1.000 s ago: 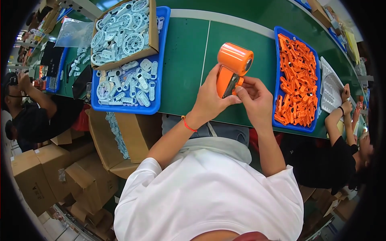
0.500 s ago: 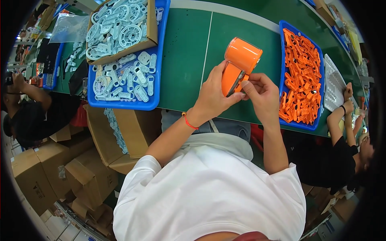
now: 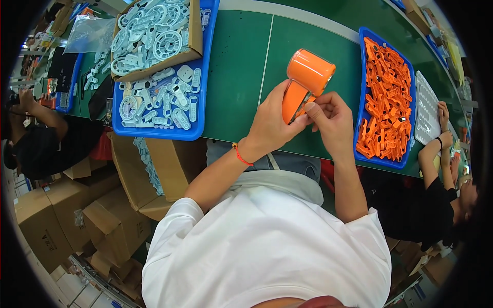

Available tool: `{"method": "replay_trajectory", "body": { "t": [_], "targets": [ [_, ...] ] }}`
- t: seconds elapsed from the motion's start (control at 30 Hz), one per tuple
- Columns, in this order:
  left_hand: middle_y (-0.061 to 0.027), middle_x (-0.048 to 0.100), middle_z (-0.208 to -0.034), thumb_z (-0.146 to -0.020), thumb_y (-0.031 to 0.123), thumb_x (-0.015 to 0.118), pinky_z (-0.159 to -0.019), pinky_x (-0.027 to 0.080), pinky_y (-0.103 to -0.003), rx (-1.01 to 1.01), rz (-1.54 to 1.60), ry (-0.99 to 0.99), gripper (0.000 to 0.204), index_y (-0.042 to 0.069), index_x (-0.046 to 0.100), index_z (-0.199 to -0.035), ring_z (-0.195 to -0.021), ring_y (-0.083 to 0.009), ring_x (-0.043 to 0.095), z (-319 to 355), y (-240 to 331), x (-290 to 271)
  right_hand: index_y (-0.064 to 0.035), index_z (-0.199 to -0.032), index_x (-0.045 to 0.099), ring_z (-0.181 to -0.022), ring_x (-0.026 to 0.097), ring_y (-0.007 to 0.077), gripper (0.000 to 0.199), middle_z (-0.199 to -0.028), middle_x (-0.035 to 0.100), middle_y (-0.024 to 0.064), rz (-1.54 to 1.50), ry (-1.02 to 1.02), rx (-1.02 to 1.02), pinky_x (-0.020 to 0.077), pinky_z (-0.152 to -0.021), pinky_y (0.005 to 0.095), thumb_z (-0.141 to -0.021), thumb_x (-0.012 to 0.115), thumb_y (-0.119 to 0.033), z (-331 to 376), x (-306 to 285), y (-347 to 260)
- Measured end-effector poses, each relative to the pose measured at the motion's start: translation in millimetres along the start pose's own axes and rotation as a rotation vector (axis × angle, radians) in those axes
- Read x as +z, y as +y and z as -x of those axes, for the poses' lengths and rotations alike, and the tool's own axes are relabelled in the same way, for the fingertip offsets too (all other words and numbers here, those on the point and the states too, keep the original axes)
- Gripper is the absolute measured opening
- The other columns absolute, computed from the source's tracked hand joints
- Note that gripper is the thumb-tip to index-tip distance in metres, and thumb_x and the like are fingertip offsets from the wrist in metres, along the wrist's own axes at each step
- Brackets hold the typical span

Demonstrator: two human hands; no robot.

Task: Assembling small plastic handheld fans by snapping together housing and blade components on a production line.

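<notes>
My left hand (image 3: 272, 120) is closed round the flat handle of an orange plastic device (image 3: 310, 71), which has a thick, glossy cylindrical head and a dark strip along the handle's side. The device is tilted, its head pointing away from me over the green table. My right hand (image 3: 334, 118) is closed too, thumb and fingertips pinching at the right edge of the handle, fingers curled. What lies under the right fingertips is mostly hidden. The tips of both hands nearly meet there.
On the left, a blue tray (image 3: 197, 126) bears light-blue plastic parts and a cardboard box (image 3: 195, 31) of similar parts. To the right stands a blue tray (image 3: 363, 46) of small orange parts (image 3: 387, 97). A co-worker's arm (image 3: 430, 154) reaches over a white sheet (image 3: 426, 110). Cartons (image 3: 110, 226) sit lower left.
The device has turned very slightly and my right hand has shifted a little left and up along the handle's edge. The co-worker's hand at right has moved slightly.
</notes>
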State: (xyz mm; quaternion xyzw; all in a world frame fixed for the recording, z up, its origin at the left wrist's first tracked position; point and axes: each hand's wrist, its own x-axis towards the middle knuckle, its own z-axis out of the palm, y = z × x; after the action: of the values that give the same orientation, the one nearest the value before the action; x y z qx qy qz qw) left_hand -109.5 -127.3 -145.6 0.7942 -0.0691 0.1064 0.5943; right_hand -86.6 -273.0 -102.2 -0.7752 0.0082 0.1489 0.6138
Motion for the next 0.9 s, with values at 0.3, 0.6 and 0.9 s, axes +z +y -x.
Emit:
{"method": "replay_trajectory", "body": {
  "t": [0.3, 0.6, 0.9],
  "targets": [
    [-0.0190, 0.059, -0.092, -0.071, 0.018, 0.064, -0.073, 0.049, -0.034, -0.122, 0.158, -0.124, 0.055, -0.005, 0.042, -0.117, -0.080, -0.0289, 0.061, -0.8, 7.4, -7.0, 0.0002, -0.117, 0.045, -0.098, 0.054, 0.0151, 0.065, -0.110, 0.053, 0.0070, -0.506, -0.191, -0.093, 0.0448, -0.082, 0.0288, -0.074, 0.072, -0.041, -17.9, 5.8, 27.5],
    [-0.0184, 0.057, -0.095, -0.071, 0.020, 0.064, -0.075, 0.048, -0.034, -0.169, 0.198, -0.127, 0.058, -0.004, 0.041, -0.119, -0.083, -0.0301, 0.059, -3.6, 9.4, -8.2, 0.0015, -0.119, 0.044, -0.097, 0.053, 0.0135, 0.060, -0.108, 0.054, 0.0053, -0.497, -0.147, -0.112, 0.0411, -0.087, 0.0274, -0.077, 0.071, -0.031, -17.9, 23.4, 30.6],
    [-0.0129, 0.048, -0.104, -0.072, 0.002, 0.059, -0.074, 0.044, -0.030, 0.085, 0.143, 0.232, 0.041, 0.003, 0.051, -0.113, -0.085, -0.0209, 0.052, 6.9, 1.5, -18.7, -0.0036, -0.099, 0.052, -0.078, 0.054, 0.0109, 0.023, -0.088, 0.054, 0.0037, -0.320, 0.001, -0.928, 0.0456, -0.071, 0.0252, -0.079, 0.062, 0.002, -15.3, 11.7, 1.8]
  ]
}}
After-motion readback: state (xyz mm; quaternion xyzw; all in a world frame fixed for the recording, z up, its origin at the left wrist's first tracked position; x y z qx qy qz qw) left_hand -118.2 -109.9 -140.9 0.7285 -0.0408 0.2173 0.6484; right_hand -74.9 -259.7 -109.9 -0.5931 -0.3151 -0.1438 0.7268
